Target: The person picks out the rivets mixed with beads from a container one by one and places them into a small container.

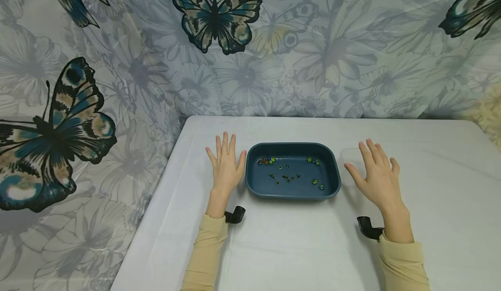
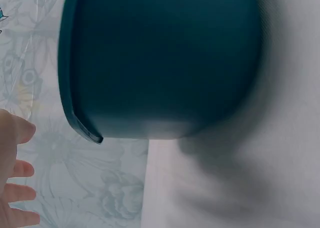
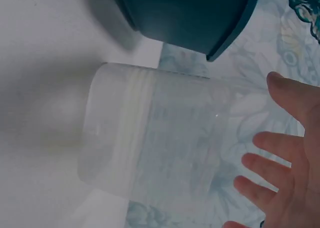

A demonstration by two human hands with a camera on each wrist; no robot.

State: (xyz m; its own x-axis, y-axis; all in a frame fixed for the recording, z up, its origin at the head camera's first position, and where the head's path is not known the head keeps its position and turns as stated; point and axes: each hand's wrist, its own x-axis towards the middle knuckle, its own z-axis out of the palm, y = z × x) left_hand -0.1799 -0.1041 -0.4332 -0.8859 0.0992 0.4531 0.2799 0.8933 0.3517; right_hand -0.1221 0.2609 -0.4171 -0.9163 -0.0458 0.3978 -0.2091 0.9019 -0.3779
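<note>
A dark teal rectangular tray sits on the white table, with several small glassy marbles or beads and tiny greenish pieces scattered on its floor. My left hand is just left of the tray, fingers spread and straight, holding nothing. To the tray's right, my right hand is also spread with nothing in it. Beside its fingers stands a clear plastic container, plain in the right wrist view but barely visible from the head. The left wrist view shows only the tray's outer wall, hiding its contents.
The white-covered table ends at a back edge against a wall covering with butterflies and flowers. Black wrist mounts stick out inward from both wrists. Something fluffy and cream is at the far right.
</note>
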